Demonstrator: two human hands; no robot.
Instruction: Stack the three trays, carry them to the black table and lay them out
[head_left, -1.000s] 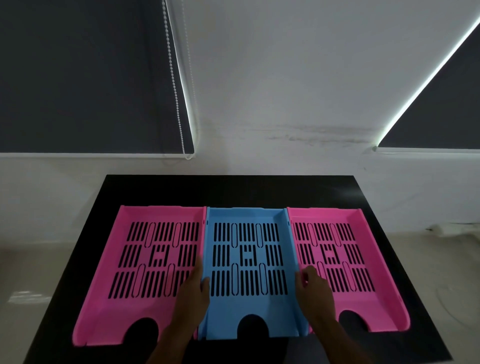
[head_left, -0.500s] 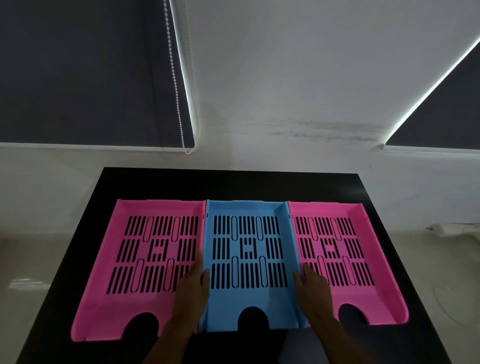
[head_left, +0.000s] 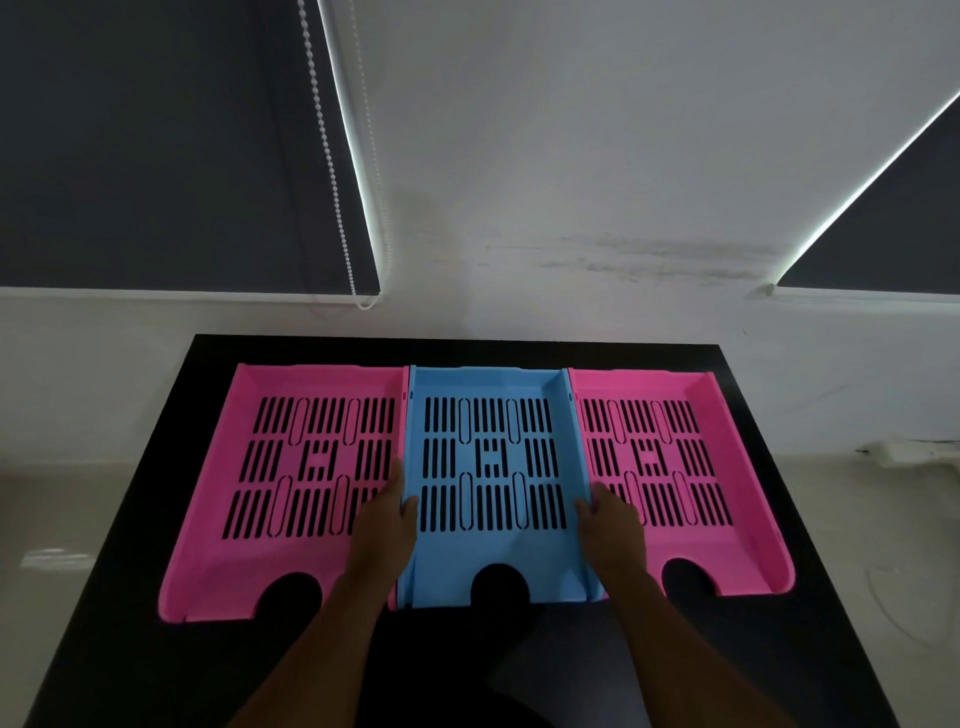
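Little has shifted since a second ago: both hands stay on the blue tray's sides, only crept a touch farther along them, and the trays lie as they did.

Nearest, two bare forearms reach in over the dark worktop (head_left: 130, 613). Left hand (head_left: 384, 525) clasps the left wall of the blue tray (head_left: 493, 540); right hand (head_left: 613, 525) clasps the right wall. Fingers (head_left: 597, 499) curl loosely over the rims, thumbs lying inside the blue tray, the rest of each hand resting on the neighbouring pink tray's floor. Not spread wide, not clenched; a light two-sided clasp.

Blue tray sits in the middle, flat, its notched near edge level with the others. Left pink tray (head_left: 249, 519) and right pink tray (head_left: 727, 519) lie touching it on either side, all three in one row.

Judgement: laying-out looks done, since the row already rests on the black worktop; the symmetric hold reads as squaring the middle tray between its neighbours.

Beyond, a pale wall, dark blinds left (head_left: 156, 145) and right, a bead cord (head_left: 332, 171) hanging.
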